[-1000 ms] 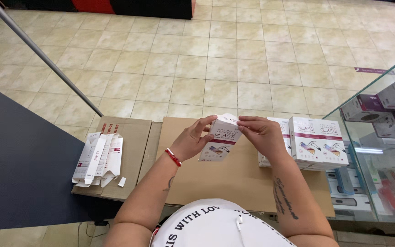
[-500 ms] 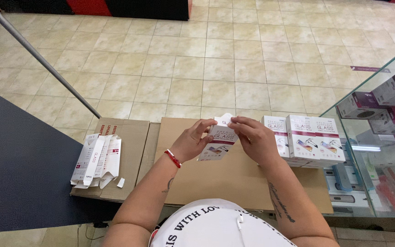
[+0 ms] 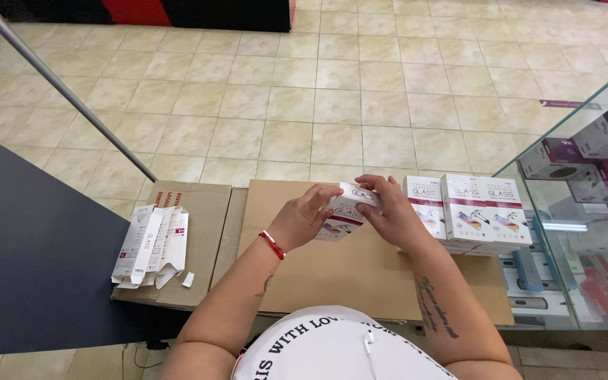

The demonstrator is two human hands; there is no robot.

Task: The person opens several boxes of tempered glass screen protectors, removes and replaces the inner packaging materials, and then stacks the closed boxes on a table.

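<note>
Above flat cardboard surface [image 3: 346, 271]: small white box [image 3: 346, 210] with dark red band held between both hands, tilted, lifted clear of surface. Left hand [image 3: 305, 218] grips box's left side, fingers curled round it. Right hand [image 3: 386, 211] clasps right end, fingertips over top flap. Row of matching boxes [image 3: 467, 211] stands upright just right of right hand. Stack of flattened box blanks [image 3: 150, 245] lies well apart, far left.

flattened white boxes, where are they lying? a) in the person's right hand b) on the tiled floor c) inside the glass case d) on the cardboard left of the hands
d: the flattened white boxes lie in a pile on the brown cardboard, off to the left of the left hand.
</note>
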